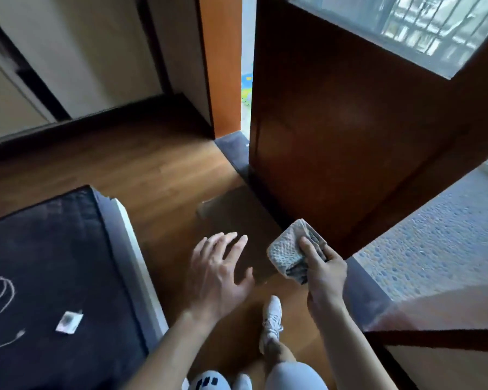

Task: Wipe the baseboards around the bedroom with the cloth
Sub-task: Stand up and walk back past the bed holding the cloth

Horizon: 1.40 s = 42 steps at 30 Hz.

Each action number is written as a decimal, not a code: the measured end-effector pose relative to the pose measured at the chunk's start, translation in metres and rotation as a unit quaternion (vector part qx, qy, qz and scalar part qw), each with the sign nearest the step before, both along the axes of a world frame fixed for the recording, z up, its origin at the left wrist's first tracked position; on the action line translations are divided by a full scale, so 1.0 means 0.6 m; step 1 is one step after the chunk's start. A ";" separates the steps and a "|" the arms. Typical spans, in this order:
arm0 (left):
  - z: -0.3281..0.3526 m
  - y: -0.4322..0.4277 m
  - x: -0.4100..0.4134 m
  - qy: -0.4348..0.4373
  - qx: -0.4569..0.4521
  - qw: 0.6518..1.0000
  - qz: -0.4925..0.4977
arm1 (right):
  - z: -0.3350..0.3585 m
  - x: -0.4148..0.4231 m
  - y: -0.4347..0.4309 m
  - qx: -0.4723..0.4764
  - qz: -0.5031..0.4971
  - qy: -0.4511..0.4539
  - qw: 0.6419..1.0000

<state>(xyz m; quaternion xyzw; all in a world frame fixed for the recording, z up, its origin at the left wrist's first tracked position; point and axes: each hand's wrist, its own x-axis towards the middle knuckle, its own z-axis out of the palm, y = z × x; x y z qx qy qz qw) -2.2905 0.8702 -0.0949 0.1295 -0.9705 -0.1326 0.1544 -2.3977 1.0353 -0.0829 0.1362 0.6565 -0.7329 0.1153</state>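
Above glossy wood-plank floor [158, 175], the right hand [326, 273] pinches a folded, waffle-textured grey cloth [292, 250]; the left hand [219, 274] spreads its fingers wide, holding nothing.

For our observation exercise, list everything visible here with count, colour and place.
folded waffle-weave cloth: one, grey, centre, near the door's foot.
wooden door with glass pane: one, dark brown, upper right.
baseboard strip: one, dark, under left wall.
plank floor: one, brown, centre.
padded bed: one, navy, lower left.
thin cable: one, white, on bed.
small packet: one, white, on bed.
laced sneaker: one, white, bottom centre.
left hand: one, open, over floor.
right hand: one, gripping cloth.
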 end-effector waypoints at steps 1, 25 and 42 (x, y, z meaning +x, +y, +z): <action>-0.002 -0.019 -0.006 -0.004 -0.002 1.000 0.015 | -0.004 -0.015 -0.025 -0.002 0.013 -0.003 1.000; 0.011 -0.379 -0.349 -0.025 0.001 0.965 0.262 | -0.012 -0.462 -0.509 -0.023 0.267 -0.044 0.962; -0.003 -0.893 -0.405 -0.003 0.008 0.952 0.305 | 0.017 -0.541 -1.036 0.026 0.332 0.008 0.943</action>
